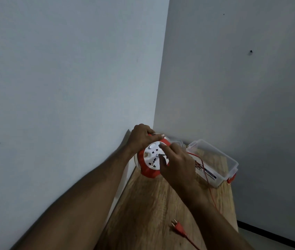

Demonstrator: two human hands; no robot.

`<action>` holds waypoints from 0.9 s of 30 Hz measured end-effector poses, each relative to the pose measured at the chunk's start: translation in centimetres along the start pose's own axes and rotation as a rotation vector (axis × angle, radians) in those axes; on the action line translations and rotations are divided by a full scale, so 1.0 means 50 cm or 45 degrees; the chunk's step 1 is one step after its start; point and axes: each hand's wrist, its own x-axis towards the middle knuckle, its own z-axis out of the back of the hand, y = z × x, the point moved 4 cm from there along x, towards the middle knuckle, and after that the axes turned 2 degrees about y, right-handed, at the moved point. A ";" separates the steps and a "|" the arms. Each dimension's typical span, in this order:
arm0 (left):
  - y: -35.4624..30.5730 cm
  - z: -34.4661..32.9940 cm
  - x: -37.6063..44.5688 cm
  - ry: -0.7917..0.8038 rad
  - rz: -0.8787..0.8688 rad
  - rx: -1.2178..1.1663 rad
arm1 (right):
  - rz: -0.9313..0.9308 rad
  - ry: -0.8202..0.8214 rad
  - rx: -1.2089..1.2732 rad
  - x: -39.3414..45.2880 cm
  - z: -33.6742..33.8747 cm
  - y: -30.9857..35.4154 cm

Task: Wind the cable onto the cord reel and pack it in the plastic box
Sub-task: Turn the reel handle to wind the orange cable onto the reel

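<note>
A round red cord reel point(147, 171) with a white socket face is held tilted above the wooden table point(148, 201). My left hand point(141, 136) grips its far rim. My right hand point(175, 163) lies over the white face, fingers pressed on it near the middle. A thin red cable point(212, 195) runs from under my right hand, past the box and down the table's right side. Its red plug point(178, 227) lies on the table near the front. The clear plastic box point(220, 159) stands open at the back right, with a red latch on its near end.
The table stands in a corner between two pale walls. A white sheet or lid shows at the table's left edge under the reel. The table's right edge drops to the floor with a dark skirting line.
</note>
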 end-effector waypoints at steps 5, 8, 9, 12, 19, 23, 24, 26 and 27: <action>-0.013 -0.007 0.000 0.005 0.003 -0.032 | 0.315 0.482 -0.098 -0.004 -0.047 -0.008; -0.016 -0.012 -0.003 0.026 -0.006 -0.036 | 0.386 0.612 -0.173 -0.001 -0.056 -0.009; -0.015 -0.013 -0.004 0.040 -0.012 -0.041 | 0.411 0.642 -0.179 0.001 -0.056 -0.009; -0.019 -0.017 -0.007 0.066 -0.029 -0.030 | 0.437 0.656 -0.163 0.005 -0.057 -0.014; -0.035 -0.024 -0.013 0.028 -0.073 0.032 | 0.367 0.588 -0.223 -0.006 -0.077 -0.024; -0.039 -0.022 -0.014 -0.031 -0.048 0.008 | -0.059 0.472 0.026 -0.002 -0.079 -0.025; -0.039 -0.021 -0.013 -0.054 -0.036 -0.003 | -0.227 0.357 0.138 -0.004 -0.077 -0.021; -0.045 -0.021 -0.010 -0.085 -0.046 -0.001 | -0.631 0.072 0.431 -0.011 -0.067 -0.008; -0.050 -0.021 -0.010 -0.091 -0.062 0.015 | -0.826 -0.041 0.578 -0.016 -0.064 -0.001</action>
